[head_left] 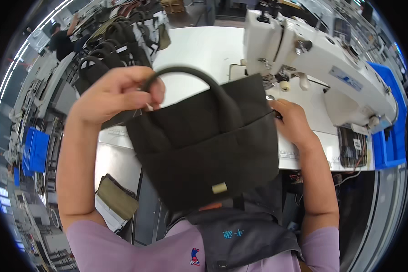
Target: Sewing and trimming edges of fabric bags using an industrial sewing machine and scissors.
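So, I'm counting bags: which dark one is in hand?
The dark fabric handbag with the small gold rectangular plate, held in the left hand; other dark handbags are clustered at upper left.

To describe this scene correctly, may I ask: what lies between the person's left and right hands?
In the head view, a dark handbag lies between them: the left hand holds its handle; the right hand is at its right edge.

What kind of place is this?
It looks like a sewing workshop, probably for bags: there's a big white sewing machine, a dark handbag being held, and a heap of other bags behind, upper left.
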`<control>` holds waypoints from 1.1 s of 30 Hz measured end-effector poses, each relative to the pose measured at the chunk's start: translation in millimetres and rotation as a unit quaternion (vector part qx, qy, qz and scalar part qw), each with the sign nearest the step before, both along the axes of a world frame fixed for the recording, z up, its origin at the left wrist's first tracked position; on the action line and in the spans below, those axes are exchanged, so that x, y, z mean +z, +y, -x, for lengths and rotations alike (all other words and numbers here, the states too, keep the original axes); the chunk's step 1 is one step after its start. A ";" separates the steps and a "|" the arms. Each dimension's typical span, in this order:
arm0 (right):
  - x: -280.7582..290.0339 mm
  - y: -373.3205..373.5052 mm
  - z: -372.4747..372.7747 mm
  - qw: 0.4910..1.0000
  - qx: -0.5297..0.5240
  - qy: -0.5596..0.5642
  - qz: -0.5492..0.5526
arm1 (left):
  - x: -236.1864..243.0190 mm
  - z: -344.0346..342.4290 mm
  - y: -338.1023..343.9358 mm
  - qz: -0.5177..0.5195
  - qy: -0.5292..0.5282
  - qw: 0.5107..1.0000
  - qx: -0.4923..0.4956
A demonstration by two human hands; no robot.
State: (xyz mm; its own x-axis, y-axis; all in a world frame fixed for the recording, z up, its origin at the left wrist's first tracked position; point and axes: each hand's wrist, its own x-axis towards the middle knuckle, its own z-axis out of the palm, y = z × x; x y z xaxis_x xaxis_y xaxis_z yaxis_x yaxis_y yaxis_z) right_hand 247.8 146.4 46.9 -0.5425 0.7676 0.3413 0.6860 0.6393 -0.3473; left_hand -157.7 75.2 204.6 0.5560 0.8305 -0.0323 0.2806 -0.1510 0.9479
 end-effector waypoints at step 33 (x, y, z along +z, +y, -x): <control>-2.1 -8.7 7.2 0.995 0.066 0.047 -0.054 | -159.7 -157.5 38.7 -0.312 0.194 0.921 0.128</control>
